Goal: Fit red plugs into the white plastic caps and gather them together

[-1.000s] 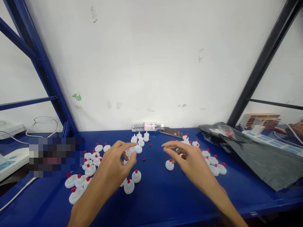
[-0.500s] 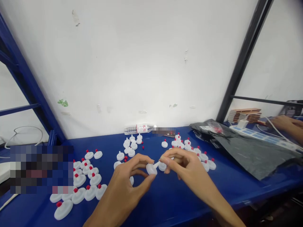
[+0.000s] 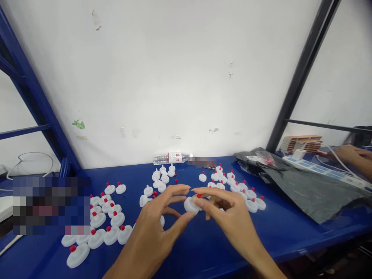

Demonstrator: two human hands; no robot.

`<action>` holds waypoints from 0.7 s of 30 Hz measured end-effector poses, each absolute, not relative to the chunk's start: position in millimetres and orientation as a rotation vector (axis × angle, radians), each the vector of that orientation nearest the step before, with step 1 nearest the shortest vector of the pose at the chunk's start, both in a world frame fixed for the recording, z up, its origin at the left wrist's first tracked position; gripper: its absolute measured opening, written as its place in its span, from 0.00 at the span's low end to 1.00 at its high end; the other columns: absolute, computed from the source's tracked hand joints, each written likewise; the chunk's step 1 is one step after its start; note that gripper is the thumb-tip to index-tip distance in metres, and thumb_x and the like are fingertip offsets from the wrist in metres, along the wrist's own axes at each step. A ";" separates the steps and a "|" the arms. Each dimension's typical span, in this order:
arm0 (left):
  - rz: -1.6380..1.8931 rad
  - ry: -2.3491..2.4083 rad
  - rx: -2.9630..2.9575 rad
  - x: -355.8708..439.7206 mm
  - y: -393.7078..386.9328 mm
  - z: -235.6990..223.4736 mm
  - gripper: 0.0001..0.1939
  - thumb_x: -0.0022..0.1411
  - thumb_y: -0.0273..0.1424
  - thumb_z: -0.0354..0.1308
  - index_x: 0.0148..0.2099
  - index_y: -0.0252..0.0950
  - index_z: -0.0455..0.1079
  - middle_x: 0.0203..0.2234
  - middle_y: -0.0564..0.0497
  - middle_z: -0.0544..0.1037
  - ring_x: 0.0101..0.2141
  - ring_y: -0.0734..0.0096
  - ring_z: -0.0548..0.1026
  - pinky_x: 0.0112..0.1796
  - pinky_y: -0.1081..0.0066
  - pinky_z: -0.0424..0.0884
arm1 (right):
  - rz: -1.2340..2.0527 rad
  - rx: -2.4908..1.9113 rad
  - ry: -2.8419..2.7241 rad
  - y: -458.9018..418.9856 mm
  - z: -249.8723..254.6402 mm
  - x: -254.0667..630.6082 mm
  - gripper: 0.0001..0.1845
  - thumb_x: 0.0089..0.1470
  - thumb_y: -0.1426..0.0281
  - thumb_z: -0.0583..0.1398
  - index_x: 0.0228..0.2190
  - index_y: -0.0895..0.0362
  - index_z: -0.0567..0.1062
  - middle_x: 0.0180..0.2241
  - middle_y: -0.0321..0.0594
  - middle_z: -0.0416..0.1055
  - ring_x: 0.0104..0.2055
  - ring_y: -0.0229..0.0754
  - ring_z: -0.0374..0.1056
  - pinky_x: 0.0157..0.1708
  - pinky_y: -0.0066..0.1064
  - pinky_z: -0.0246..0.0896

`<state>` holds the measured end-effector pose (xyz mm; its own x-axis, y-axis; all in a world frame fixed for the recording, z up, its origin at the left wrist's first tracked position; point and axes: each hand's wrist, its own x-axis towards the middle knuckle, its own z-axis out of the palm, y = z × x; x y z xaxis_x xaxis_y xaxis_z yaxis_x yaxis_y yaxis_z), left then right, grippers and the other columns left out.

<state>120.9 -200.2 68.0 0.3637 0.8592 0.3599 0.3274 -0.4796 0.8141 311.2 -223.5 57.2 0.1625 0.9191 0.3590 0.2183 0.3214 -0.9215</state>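
Between the thumb and fingers of my left hand is a white plastic nozzle cap, held tilted above the table with its spout toward the right. My right hand pinches a small red tip cap at the spout end; its thumb covers part of it, so how far it sits on the spout is hidden. Left of my left hand stand several white nozzle caps with red tips. Uncapped nozzle caps and loose red tip caps lie beyond that hand.
More red-tipped nozzle caps stand at the right. A water bottle lies along the wall, by a partly blurred phone. A black plastic bag and a power strip are farther right. Another person's hand shows there.
My hands, apart with no red tip cap visible in the right one a second ago, have come together at the nozzle cap. A red tip cap now shows at its spout. The view has swung right.
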 end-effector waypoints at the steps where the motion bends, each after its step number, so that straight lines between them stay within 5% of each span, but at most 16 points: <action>1: 1.081 1.096 2.030 115.0 -197.1 68.9 0.17 0.67 0.38 0.61 0.57 0.50 0.71 0.49 0.54 0.80 0.37 0.69 0.81 0.40 0.70 0.79 | 0.654 -1.178 -1.335 -224.4 60.0 316.0 0.13 0.53 0.58 0.69 0.38 0.51 0.87 0.25 0.36 0.79 0.20 0.36 0.68 0.20 0.27 0.61; 5: 1.164 1.429 2.203 76.9 -174.2 69.3 0.17 0.69 0.46 0.54 0.52 0.48 0.77 0.56 0.49 0.73 0.36 0.66 0.79 0.30 0.69 0.78 | 0.330 -1.307 -1.260 -229.4 75.2 351.5 0.16 0.51 0.56 0.69 0.40 0.50 0.87 0.24 0.36 0.78 0.20 0.37 0.67 0.19 0.28 0.60; 9: 1.031 1.831 2.278 41.8 -152.5 63.3 0.20 0.65 0.45 0.51 0.46 0.46 0.81 0.65 0.46 0.62 0.35 0.64 0.78 0.38 0.60 0.77 | -0.026 -1.464 -1.068 -234.3 87.3 399.1 0.23 0.48 0.53 0.69 0.43 0.51 0.86 0.23 0.36 0.78 0.22 0.40 0.67 0.20 0.30 0.59; 14: 0.565 1.891 2.247 43.3 -145.5 55.6 0.22 0.66 0.43 0.49 0.53 0.43 0.78 0.53 0.44 0.77 0.48 0.52 0.78 0.49 0.57 0.71 | -0.134 -1.761 -1.001 -233.8 84.0 458.9 0.28 0.51 0.48 0.65 0.45 0.54 0.86 0.38 0.45 0.83 0.33 0.55 0.76 0.32 0.42 0.64; 17: 0.461 1.878 2.221 55.4 -145.4 49.6 0.24 0.68 0.45 0.48 0.58 0.43 0.74 0.47 0.44 0.81 0.49 0.48 0.77 0.45 0.56 0.70 | -0.159 -1.931 -1.059 -224.9 70.4 491.1 0.28 0.52 0.47 0.63 0.43 0.53 0.86 0.29 0.46 0.82 0.35 0.62 0.78 0.32 0.44 0.62; 21: 0.414 1.838 2.250 64.0 -142.6 41.0 0.21 0.68 0.43 0.48 0.56 0.45 0.75 0.46 0.45 0.81 0.46 0.51 0.78 0.42 0.59 0.69 | -0.108 -2.035 -1.189 -204.1 44.3 521.2 0.24 0.51 0.49 0.63 0.40 0.52 0.86 0.19 0.41 0.78 0.27 0.57 0.77 0.28 0.40 0.61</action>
